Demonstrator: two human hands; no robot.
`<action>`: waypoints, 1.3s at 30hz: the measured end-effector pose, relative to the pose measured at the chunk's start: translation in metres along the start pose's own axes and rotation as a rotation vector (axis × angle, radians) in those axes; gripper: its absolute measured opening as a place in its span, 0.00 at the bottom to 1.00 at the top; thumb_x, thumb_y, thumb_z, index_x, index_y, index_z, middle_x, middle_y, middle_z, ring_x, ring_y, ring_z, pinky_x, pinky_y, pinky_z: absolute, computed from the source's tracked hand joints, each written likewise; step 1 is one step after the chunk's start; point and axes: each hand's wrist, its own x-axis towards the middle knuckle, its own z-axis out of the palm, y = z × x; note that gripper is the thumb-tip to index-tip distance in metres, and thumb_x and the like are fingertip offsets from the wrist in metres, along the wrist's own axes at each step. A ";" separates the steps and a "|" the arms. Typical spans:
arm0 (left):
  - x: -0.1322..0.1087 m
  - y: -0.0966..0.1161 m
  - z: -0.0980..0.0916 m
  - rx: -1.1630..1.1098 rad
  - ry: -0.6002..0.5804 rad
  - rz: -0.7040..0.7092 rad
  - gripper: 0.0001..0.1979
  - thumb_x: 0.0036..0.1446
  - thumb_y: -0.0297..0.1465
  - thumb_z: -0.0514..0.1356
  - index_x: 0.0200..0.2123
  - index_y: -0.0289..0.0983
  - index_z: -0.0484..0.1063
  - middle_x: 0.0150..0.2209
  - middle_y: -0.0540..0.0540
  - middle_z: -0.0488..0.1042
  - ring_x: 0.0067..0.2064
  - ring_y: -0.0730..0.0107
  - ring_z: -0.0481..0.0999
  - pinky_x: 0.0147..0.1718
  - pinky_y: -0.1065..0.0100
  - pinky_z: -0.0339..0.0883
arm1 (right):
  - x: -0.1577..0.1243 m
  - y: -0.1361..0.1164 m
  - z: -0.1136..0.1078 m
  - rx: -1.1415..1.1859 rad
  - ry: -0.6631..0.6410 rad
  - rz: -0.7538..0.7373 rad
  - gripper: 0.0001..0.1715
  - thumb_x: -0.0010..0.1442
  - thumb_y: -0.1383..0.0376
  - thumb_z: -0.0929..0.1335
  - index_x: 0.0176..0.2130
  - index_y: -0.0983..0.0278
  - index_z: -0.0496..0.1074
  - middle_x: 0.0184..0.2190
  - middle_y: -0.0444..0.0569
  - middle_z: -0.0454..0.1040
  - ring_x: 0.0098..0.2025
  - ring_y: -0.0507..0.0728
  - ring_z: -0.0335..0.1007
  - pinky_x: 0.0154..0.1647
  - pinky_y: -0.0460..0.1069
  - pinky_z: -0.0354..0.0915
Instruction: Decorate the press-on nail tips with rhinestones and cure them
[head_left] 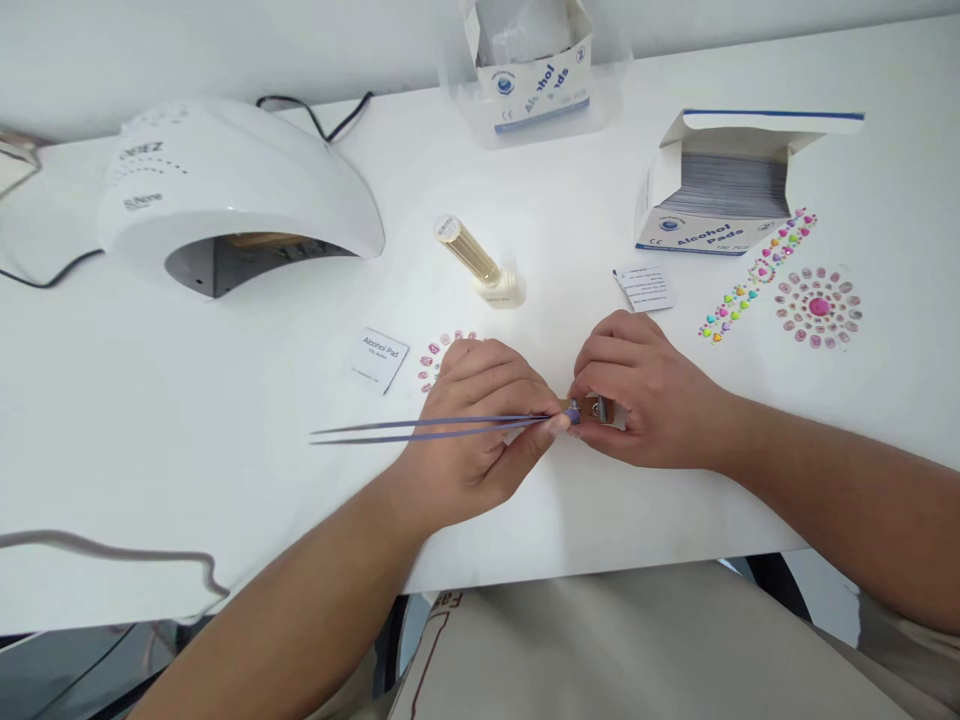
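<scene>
My left hand [480, 430] is closed in a pinch on a pair of purple tweezers [450, 432] near their joined end. The two slim arms of the tweezers point left across the hand, tips apart. Close by on the right, my right hand [649, 390] curls its thumb and fingers around a small brown piece with metal fittings [598, 409]. The joined end of the tweezers meets this piece; whether it presses on it I cannot tell. Partly hidden behind my left hand is a ring of small pink-patterned ovals [430, 362].
A white nail lamp [262, 190] stands at the left. Behind my hands is a gold-capped bottle [480, 262]. An alcohol pad packet [379, 360], a second packet [649, 288], an open alcohol pads box [712, 232], another box [544, 95], gem stickers [761, 275] and an oval ring [819, 307] lie around.
</scene>
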 end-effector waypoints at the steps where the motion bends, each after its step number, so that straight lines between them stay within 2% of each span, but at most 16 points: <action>1: 0.000 -0.001 0.000 0.003 0.003 0.005 0.04 0.58 0.25 0.59 0.32 0.39 0.68 0.26 0.52 0.75 0.32 0.69 0.72 0.36 0.61 0.62 | 0.000 0.000 0.000 0.000 -0.001 -0.001 0.07 0.54 0.63 0.70 0.27 0.63 0.68 0.29 0.47 0.73 0.40 0.59 0.62 0.40 0.54 0.56; 8: -0.004 -0.007 0.002 0.027 0.080 0.010 0.04 0.57 0.25 0.60 0.31 0.39 0.68 0.25 0.53 0.74 0.30 0.70 0.71 0.34 0.62 0.62 | -0.001 0.000 0.000 0.001 -0.010 -0.002 0.09 0.55 0.62 0.70 0.27 0.64 0.69 0.30 0.48 0.73 0.40 0.59 0.62 0.41 0.54 0.56; 11: -0.005 -0.006 0.002 -0.020 0.102 -0.031 0.05 0.57 0.25 0.60 0.31 0.40 0.68 0.25 0.52 0.73 0.29 0.70 0.71 0.34 0.60 0.64 | -0.001 0.000 0.000 0.005 -0.008 -0.003 0.08 0.54 0.62 0.70 0.28 0.64 0.70 0.30 0.48 0.73 0.40 0.59 0.62 0.41 0.54 0.56; 15: -0.004 -0.004 -0.001 -0.092 0.178 -0.023 0.06 0.57 0.24 0.60 0.32 0.41 0.67 0.24 0.54 0.72 0.26 0.71 0.70 0.32 0.59 0.66 | 0.000 -0.001 0.000 0.011 -0.017 0.006 0.07 0.54 0.63 0.70 0.29 0.64 0.70 0.30 0.48 0.73 0.40 0.59 0.62 0.41 0.54 0.56; 21: -0.004 -0.006 -0.004 -0.135 0.225 -0.037 0.06 0.56 0.24 0.61 0.32 0.41 0.68 0.25 0.54 0.71 0.27 0.72 0.70 0.32 0.59 0.68 | -0.001 0.001 -0.002 -0.004 -0.022 0.002 0.09 0.54 0.60 0.71 0.31 0.64 0.71 0.31 0.48 0.73 0.41 0.60 0.62 0.42 0.55 0.57; 27: -0.006 -0.013 -0.008 -0.172 0.341 -0.031 0.06 0.56 0.24 0.60 0.31 0.41 0.72 0.24 0.53 0.70 0.28 0.71 0.69 0.31 0.62 0.68 | -0.003 0.005 -0.001 -0.058 -0.027 -0.021 0.23 0.52 0.48 0.71 0.35 0.65 0.72 0.33 0.50 0.74 0.42 0.62 0.63 0.42 0.56 0.57; 31: -0.007 -0.014 -0.009 -0.236 0.364 -0.018 0.06 0.56 0.21 0.60 0.32 0.38 0.72 0.25 0.51 0.70 0.30 0.72 0.69 0.31 0.63 0.66 | -0.003 0.006 -0.002 -0.042 0.120 -0.069 0.32 0.52 0.41 0.68 0.43 0.64 0.69 0.34 0.50 0.73 0.40 0.61 0.65 0.42 0.58 0.59; 33: -0.009 -0.013 -0.010 -0.323 0.329 -0.002 0.06 0.57 0.21 0.59 0.32 0.37 0.71 0.24 0.51 0.69 0.29 0.72 0.68 0.29 0.64 0.65 | -0.003 0.005 -0.005 -0.008 0.227 -0.135 0.31 0.55 0.43 0.67 0.47 0.63 0.67 0.33 0.49 0.72 0.39 0.60 0.66 0.42 0.58 0.61; 35: -0.012 -0.009 -0.013 -0.456 0.237 -0.013 0.05 0.61 0.24 0.57 0.32 0.37 0.68 0.23 0.52 0.66 0.26 0.74 0.65 0.26 0.66 0.62 | -0.003 0.005 -0.009 0.007 0.317 -0.226 0.25 0.59 0.48 0.66 0.50 0.61 0.65 0.32 0.47 0.70 0.36 0.58 0.66 0.41 0.57 0.62; 37: -0.014 -0.001 -0.018 -0.593 0.071 -0.097 0.10 0.64 0.28 0.53 0.29 0.38 0.64 0.22 0.53 0.62 0.23 0.76 0.62 0.22 0.68 0.58 | -0.002 0.004 -0.011 -0.029 0.378 -0.314 0.19 0.61 0.53 0.65 0.50 0.57 0.64 0.30 0.46 0.69 0.34 0.57 0.64 0.39 0.56 0.62; 39: -0.015 0.010 -0.023 -0.659 -0.133 -0.238 0.14 0.67 0.30 0.50 0.26 0.37 0.59 0.20 0.54 0.58 0.21 0.78 0.58 0.20 0.71 0.54 | -0.002 0.002 -0.013 -0.118 0.419 -0.388 0.14 0.61 0.58 0.65 0.48 0.53 0.65 0.27 0.43 0.68 0.32 0.55 0.62 0.35 0.54 0.61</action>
